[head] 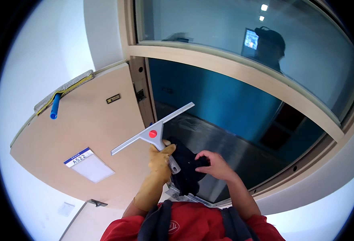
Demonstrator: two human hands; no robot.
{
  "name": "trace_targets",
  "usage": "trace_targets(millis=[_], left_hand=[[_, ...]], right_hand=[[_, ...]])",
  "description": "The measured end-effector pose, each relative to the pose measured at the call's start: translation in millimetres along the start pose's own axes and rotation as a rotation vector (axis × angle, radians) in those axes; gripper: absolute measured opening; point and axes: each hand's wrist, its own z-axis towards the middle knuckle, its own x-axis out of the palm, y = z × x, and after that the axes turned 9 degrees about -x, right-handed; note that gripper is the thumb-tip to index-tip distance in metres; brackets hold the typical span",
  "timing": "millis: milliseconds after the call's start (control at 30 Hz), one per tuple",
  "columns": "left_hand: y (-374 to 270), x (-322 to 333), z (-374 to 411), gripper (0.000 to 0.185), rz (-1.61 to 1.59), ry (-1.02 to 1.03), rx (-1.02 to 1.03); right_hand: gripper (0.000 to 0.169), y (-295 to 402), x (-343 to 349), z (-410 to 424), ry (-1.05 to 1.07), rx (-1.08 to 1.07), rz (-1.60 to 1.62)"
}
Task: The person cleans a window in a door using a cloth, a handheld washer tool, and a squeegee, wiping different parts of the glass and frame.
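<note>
My left hand, in a tan rubber glove, grips the handle of a window squeegee. The squeegee has a grey head with a red knob and a long, pale blade that slants up to the right. My bare right hand has its thumb and fingers curled but apart, beside a black cloth-like item. Whether the fingertips touch that item cannot be told. The black item lies below the squeegee handle, in front of the dark metal sill area.
A washer sleeve with a blue handle rests on the top edge of a wooden door at left. The door bears a sign holder. A window pane fills the top, above a curved wooden frame bar and a dark opening.
</note>
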Motion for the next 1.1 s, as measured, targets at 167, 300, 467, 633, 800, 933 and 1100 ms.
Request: trace_targets(millis=[167,300,467,633,800,933,1100], left_hand=[[16.1,43.5,-66.1,0.022,0.246,0.232,0.002],[36.5,50.9,-69.3,0.024,0.462,0.355,-0.024],[12.6,27.2,-50.2,0.029,-0.006,0.517,-0.083],[20.5,-6.1,-18.3,0.026,-0.028,0.452,-0.027],[25.7,-26.4,-2.0,0.025,0.001,0.337,-0.037],[25.9,-41.6,12.1,0.025,-0.001,0.262,0.000],[22.9,-39.3,13.2,0.023,-0.029,0.259,0.126]], right_hand=[[0.038,-85.9,1.4,-6.9,-0.661,0.016,-0.212],[0.054,-94.2,9.4,-27.8,-0.490,0.255,1.747],[0.050,-49.6,-57.9,-63.6,-0.664,0.061,1.476],[0.036,16.8,-145.9,-115.7,-0.829,-0.056,1.242],[0.025,70.9,-186.8,-176.2,-0.952,0.032,0.979],[0.024,183.1,-248.0,-156.8,-1.319,-0.354,0.382],[0.038,285.2,-362.6,-132.6,-1.526,-0.869,-1.503]])
